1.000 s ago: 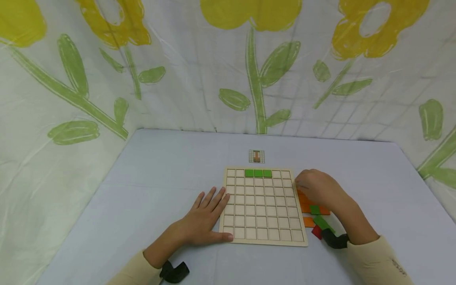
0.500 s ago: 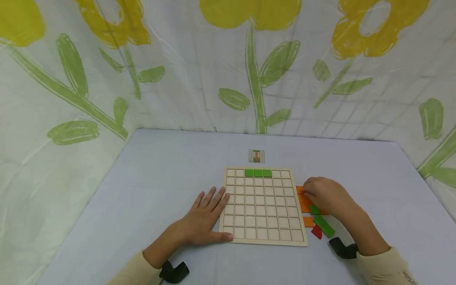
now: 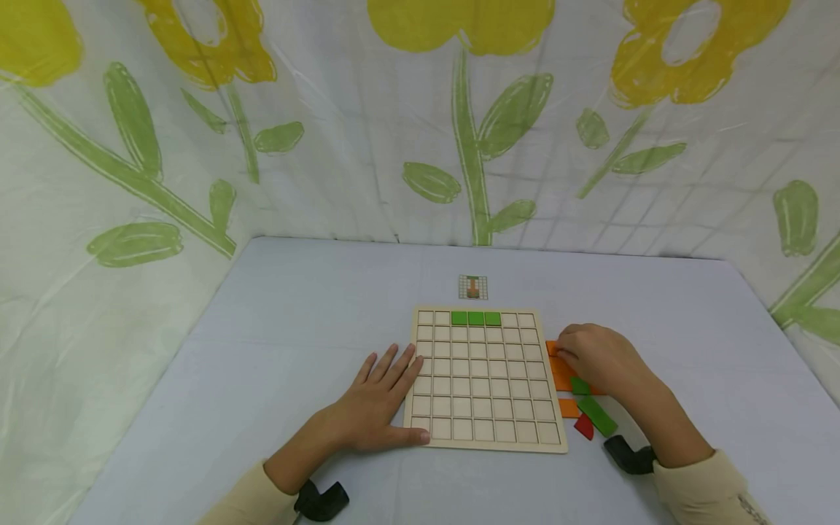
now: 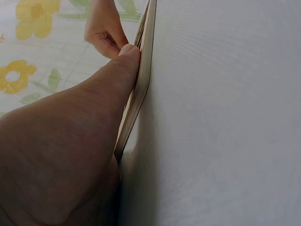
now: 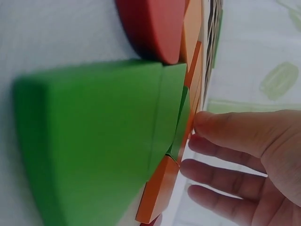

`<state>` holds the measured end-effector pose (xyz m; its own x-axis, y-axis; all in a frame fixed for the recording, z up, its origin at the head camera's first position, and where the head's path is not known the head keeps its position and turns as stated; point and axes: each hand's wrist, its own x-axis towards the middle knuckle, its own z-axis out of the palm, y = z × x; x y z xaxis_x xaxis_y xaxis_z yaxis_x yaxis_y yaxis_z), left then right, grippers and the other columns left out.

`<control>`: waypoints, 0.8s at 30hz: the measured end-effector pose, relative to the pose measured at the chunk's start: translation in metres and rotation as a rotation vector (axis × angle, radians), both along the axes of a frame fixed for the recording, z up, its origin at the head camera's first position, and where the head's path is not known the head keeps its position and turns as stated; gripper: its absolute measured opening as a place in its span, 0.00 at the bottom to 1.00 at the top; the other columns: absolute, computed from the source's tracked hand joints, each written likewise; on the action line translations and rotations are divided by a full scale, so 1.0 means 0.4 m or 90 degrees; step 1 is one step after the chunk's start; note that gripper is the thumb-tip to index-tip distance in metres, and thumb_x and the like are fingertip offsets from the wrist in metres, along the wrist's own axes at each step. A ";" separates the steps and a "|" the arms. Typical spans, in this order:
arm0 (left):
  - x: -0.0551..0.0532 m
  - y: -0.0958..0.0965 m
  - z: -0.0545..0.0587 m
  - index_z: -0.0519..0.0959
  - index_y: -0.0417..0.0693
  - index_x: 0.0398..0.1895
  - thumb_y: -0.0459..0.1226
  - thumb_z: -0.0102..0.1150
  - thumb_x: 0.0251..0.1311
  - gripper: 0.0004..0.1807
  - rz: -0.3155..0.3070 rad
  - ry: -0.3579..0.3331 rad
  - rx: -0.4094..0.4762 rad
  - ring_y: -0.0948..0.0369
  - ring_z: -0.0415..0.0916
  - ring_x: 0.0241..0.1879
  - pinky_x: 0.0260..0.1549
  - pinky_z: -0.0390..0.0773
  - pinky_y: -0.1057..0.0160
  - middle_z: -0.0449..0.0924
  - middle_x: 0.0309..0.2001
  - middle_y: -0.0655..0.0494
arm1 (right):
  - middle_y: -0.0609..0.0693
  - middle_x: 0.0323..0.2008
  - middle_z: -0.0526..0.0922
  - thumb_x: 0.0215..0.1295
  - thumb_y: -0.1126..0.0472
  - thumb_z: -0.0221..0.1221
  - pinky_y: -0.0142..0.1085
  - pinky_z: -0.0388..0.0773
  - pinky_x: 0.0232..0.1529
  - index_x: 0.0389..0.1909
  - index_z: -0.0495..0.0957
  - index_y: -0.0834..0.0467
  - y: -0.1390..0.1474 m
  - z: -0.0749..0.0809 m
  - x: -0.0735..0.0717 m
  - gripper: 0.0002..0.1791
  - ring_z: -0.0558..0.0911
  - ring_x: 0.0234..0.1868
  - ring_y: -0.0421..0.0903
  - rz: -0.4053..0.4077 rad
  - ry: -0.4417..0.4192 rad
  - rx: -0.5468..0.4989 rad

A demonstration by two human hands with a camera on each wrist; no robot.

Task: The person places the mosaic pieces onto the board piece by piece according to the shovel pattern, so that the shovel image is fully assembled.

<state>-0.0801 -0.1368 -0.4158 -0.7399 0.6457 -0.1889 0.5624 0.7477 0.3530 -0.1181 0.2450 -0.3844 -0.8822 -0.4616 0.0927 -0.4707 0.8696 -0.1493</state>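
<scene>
My left hand [image 3: 372,413] lies flat at the left side of the pale wooden grid board [image 3: 420,364], fingers spread, with fingertips and thumb [image 4: 128,51] on its rim. Three green squares [image 3: 475,319] fill the middle of the board's far row. To the right of the board, my right hand [image 3: 604,357] bends over a cluster of orange wooden tiles [image 3: 561,375]. Its thumb [image 5: 207,123] and fingertips pinch at an orange tile [image 3: 551,348] close by the board's right edge; the hand hides part of the cluster.
Nearer than the orange tiles lie a small green piece [image 3: 580,386], a green bar [image 3: 597,415] and a red rounded piece [image 3: 584,426]. Beyond the board is a small pattern card [image 3: 472,287]. A flowered curtain [image 3: 354,146] hangs behind the white table [image 3: 315,292].
My right hand has drawn back right and nearer from the board's edge, uncovering orange tiles, then stayed nearly still. The green bar and red piece show more fully. My left hand has not moved.
</scene>
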 end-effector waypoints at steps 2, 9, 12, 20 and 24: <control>0.000 0.000 0.001 0.40 0.46 0.82 0.74 0.46 0.59 0.60 0.000 -0.001 0.001 0.47 0.25 0.78 0.71 0.31 0.40 0.29 0.81 0.51 | 0.51 0.36 0.86 0.58 0.69 0.70 0.45 0.82 0.38 0.34 0.88 0.60 0.000 0.000 -0.001 0.04 0.84 0.37 0.52 -0.003 0.001 0.005; 0.002 0.001 0.001 0.40 0.46 0.82 0.74 0.46 0.59 0.60 0.002 0.000 -0.001 0.47 0.25 0.78 0.71 0.31 0.40 0.29 0.81 0.51 | 0.52 0.35 0.85 0.59 0.71 0.68 0.44 0.82 0.36 0.34 0.87 0.62 0.002 -0.011 -0.009 0.04 0.83 0.36 0.52 -0.019 0.005 0.005; 0.001 0.001 0.000 0.40 0.47 0.82 0.74 0.47 0.59 0.60 0.004 -0.001 -0.001 0.47 0.24 0.78 0.71 0.31 0.40 0.29 0.81 0.51 | 0.53 0.36 0.86 0.58 0.73 0.67 0.44 0.82 0.36 0.35 0.87 0.63 0.003 -0.015 -0.010 0.06 0.84 0.37 0.53 -0.020 0.010 0.006; 0.000 0.001 -0.004 0.40 0.47 0.82 0.75 0.45 0.59 0.61 0.002 0.005 -0.005 0.48 0.24 0.78 0.71 0.31 0.40 0.28 0.81 0.51 | 0.53 0.35 0.86 0.57 0.75 0.67 0.44 0.82 0.36 0.34 0.87 0.63 0.002 -0.013 -0.011 0.06 0.83 0.38 0.54 -0.015 0.011 0.002; 0.001 0.001 -0.004 0.40 0.47 0.82 0.75 0.45 0.59 0.61 0.001 0.006 -0.003 0.48 0.24 0.78 0.71 0.31 0.40 0.28 0.81 0.51 | 0.53 0.35 0.86 0.58 0.75 0.66 0.44 0.82 0.36 0.34 0.87 0.62 0.001 -0.011 -0.012 0.07 0.83 0.38 0.54 -0.014 0.005 -0.002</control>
